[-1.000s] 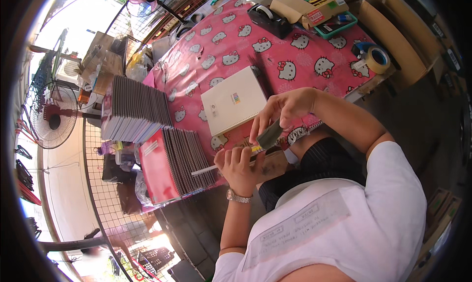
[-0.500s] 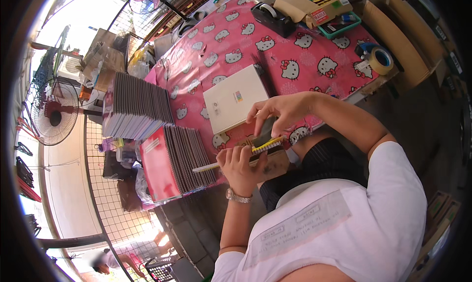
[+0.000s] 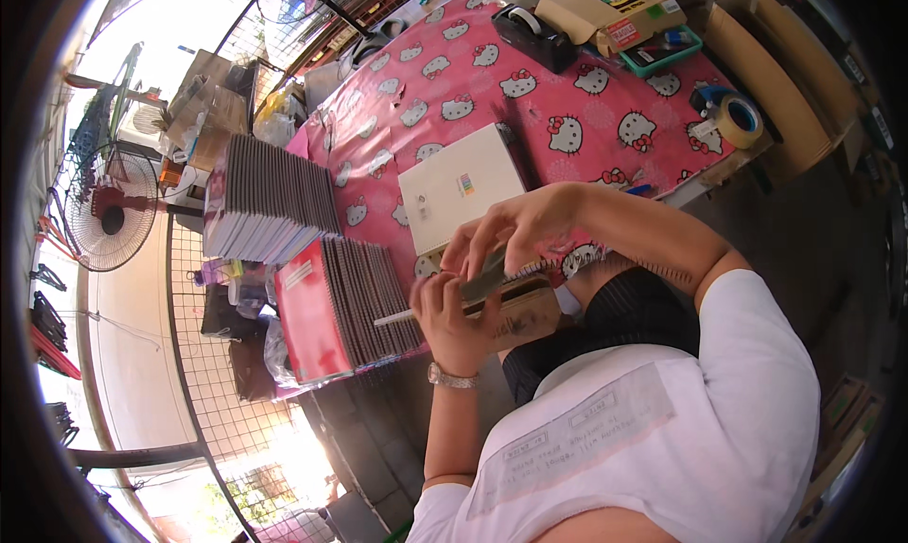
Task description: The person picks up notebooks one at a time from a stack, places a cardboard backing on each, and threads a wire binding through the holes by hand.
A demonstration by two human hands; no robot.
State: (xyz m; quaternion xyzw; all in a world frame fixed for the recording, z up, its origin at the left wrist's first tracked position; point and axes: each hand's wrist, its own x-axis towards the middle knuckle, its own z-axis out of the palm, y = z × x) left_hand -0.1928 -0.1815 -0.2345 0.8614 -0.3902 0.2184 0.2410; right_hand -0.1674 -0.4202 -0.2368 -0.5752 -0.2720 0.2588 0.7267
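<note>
My left hand (image 3: pixel 452 316), with a watch at the wrist, is closed around a thin notebook (image 3: pixel 485 276) held nearly edge-on over my lap. My right hand (image 3: pixel 506 229) reaches across from the right, its bent fingers and thumb on the notebook's upper part; they are somewhat blurred. A dark spiral coil (image 3: pixel 636 263) runs from the notebook's edge out toward my right forearm. Below the notebook is a brown block-like piece (image 3: pixel 526 325) with dark marks. Just beyond my hands, a white-covered spiral notebook (image 3: pixel 459 188) lies flat on the table, dark coils (image 3: pixel 519 150) along its right side.
Two stacks of spiral notebooks stand at the left: a tall one (image 3: pixel 274 198) and a red-covered one (image 3: pixel 307 316). On the pink patterned tablecloth (image 3: pixel 416 79) are a black tape dispenser (image 3: pixel 534 37), a cardboard box (image 3: pixel 610 13), a teal tray (image 3: pixel 662 51) and tape rolls (image 3: pixel 736 122).
My right hand has moved left and closed in on the notebook. The yellow edge seen before is now out of sight. A coil now shows stretching toward my right forearm.
</note>
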